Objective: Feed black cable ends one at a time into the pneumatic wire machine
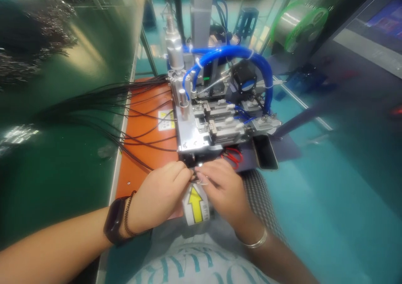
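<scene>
My left hand (pixel 161 194) and my right hand (pixel 224 190) meet at the near end of a metal machine (pixel 194 129). The fingertips of both are pinched together around something small and partly dark, too hidden to name. A thin pale strand shows by the right fingers. Just below the hands is a white label with a yellow arrow (pixel 196 204). Black cables (pixel 141 139) run from the left across the orange surface (pixel 135 167) to the machine, and one passes behind my left hand.
Beyond the right hand lie red-handled scissors or a red loop (pixel 233 156) and a dark phone (pixel 265 152). A thick blue hose (pixel 232 52) arches over the machine. A green-rimmed spool (pixel 298 26) stands at back right. A green surface (pixel 78 158) extends left.
</scene>
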Motion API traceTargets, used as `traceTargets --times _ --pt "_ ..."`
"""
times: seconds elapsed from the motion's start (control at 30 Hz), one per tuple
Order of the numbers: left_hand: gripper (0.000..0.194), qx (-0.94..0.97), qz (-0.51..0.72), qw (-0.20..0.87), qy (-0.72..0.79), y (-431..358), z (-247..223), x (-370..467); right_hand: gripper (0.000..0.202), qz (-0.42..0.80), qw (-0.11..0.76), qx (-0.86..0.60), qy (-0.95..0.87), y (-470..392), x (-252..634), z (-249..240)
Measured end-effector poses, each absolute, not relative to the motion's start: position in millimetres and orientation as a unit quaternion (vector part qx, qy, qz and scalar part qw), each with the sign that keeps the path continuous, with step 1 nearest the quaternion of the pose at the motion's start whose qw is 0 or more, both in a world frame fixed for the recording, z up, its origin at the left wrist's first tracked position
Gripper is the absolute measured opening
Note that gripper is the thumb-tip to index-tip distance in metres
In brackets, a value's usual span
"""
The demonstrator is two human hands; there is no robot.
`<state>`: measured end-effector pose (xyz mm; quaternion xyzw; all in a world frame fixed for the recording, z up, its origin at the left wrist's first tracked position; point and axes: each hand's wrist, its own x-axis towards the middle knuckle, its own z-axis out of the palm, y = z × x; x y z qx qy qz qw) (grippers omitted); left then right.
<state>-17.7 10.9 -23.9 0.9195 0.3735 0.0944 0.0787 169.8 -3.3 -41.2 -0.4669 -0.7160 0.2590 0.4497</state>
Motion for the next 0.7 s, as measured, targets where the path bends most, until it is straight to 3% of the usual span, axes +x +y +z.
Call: traceTargets --times 0.13,0.33,0.5,0.7 --pt "0.009 0.922 0.1 0.051 0.37 15 -23 -17 0.017 0.236 0.391 -0.459 -0.762 0 173 -40" --pt "0.017 0.896 0.146 0.105 0.406 14 -20 -11 0.008 0.421 0.454 -0.501 -0.604 4 171 -45" --pt "0.025 0.906 0.128 0.113 0.386 13 -20 -14 0.009 0.391 0.474 -0.516 -0.596 3 168 -51" --pt "0.036 0.918 0.163 0.067 0.357 22 -23 -19 0.013 0.442 0.4 -0.567 -0.569 8 175 -52"
